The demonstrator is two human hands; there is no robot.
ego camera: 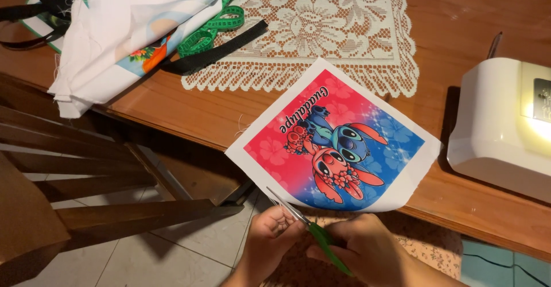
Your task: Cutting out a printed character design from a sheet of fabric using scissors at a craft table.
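At 6 o'clock, our two hands: right hand (367,247) grips one green-handled scissors (307,224); left hand (271,229) pinches edge of one printed fabric panel (338,138) overhanging table (189,106). At 3 o'clock, one white sewing machine (499,126).

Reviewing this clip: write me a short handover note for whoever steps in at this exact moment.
Right hand: closed around the green-handled scissors, blades pointing up-left at the lower edge of the printed fabric panel.
Left hand: at that lower edge beside the blades; its grip is hidden.
Panel: lies over the table edge, white border showing on every visible side.
Done: no cut visible.
Left: the border, if it is to be trimmed.
Nearby: sewing machine, lace mat, green tape measure.
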